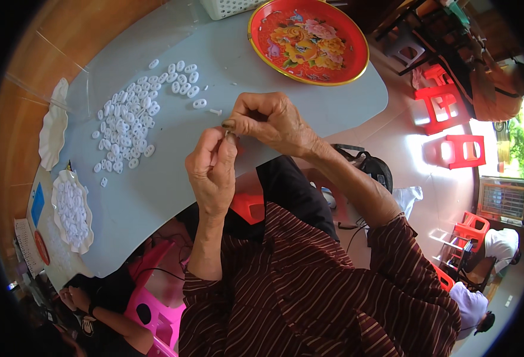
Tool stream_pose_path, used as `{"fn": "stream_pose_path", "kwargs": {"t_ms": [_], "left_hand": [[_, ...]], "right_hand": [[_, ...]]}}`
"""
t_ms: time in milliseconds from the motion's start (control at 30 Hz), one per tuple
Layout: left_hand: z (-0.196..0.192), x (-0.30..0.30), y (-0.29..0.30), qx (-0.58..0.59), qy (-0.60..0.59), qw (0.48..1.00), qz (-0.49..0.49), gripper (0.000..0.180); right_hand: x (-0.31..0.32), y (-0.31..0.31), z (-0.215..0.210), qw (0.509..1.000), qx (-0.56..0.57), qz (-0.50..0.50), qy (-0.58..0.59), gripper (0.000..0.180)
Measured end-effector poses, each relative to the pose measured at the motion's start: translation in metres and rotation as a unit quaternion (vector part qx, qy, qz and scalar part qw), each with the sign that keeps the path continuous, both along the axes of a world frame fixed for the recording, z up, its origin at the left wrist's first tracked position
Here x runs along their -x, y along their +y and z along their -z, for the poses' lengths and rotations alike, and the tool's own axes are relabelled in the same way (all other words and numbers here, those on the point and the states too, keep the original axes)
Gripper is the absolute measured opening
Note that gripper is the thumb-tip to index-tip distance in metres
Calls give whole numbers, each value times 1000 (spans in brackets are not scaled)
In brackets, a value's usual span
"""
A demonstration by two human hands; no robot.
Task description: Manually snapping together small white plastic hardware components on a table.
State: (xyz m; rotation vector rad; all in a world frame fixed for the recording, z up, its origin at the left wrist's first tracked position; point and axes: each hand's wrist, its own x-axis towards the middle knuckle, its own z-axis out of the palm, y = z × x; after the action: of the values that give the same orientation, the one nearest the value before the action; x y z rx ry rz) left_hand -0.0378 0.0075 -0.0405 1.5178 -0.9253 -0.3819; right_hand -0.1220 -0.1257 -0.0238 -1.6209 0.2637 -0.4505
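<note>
- left hand (210, 172) raised at the near side of the table, thumb and forefinger pinched tight, seemingly on a small pale piece (227, 134), mostly covered, so exact kind and fit hard to judge
- right hand (277, 122) bent inward, thumb tip against curled forefinger, meeting the left fingertips; cannot tell whether clamped on the same piece or on another
- best to hold steady with the left pinch, press straight and evenly with the right thumb, and check for a flush seat before letting go
- better to work further in over the grey-blue table (172, 154), with the near edge close below and a dropped piece likely to end on lap or floor
- just beyond the fingertips, a small white peg (215, 112) lying loose, easy to brush away with a knuckle; near it, a lone white oval two-hole piece (199, 103)
- to the left, a spread heap of white oval two-hole plastic pieces (125, 116), within reach and clear of both hands
- farther left, a scalloped white dish (84, 248) full of small white parts, and another scalloped dish (53, 125) beside the wall
- beyond the right hand, a round red floral tray (357, 53), taking up much of that table end, and a white perforated basket (229, 7) behind
- at lower left, hands of another person (68, 297) near a pink chair (155, 312), well apart from the work
</note>
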Motion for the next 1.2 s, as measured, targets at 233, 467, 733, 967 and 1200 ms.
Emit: {"fn": "stream_pose_path", "kwargs": {"t_ms": [233,467,733,967,1200], "left_hand": [[-6,0,0,47,113,992,25,10],[-1,-1,2,18,64,998,17,17],[-11,-5,4,8,65,998,23,10],[-21,-61,-14,-80,-324,941,-48,15],[-14,-75,-26,-190,-406,894,10,19]], "right_hand": [[2,-1,-6,996,-78,-10,35,21],[4,3,-6,998,-60,-18,25,22],[2,1,8,995,-78,-44,-49,16],[6,0,0,987,-157,19,-32,13],[3,-1,10,992,-116,15,-49,12]]}}
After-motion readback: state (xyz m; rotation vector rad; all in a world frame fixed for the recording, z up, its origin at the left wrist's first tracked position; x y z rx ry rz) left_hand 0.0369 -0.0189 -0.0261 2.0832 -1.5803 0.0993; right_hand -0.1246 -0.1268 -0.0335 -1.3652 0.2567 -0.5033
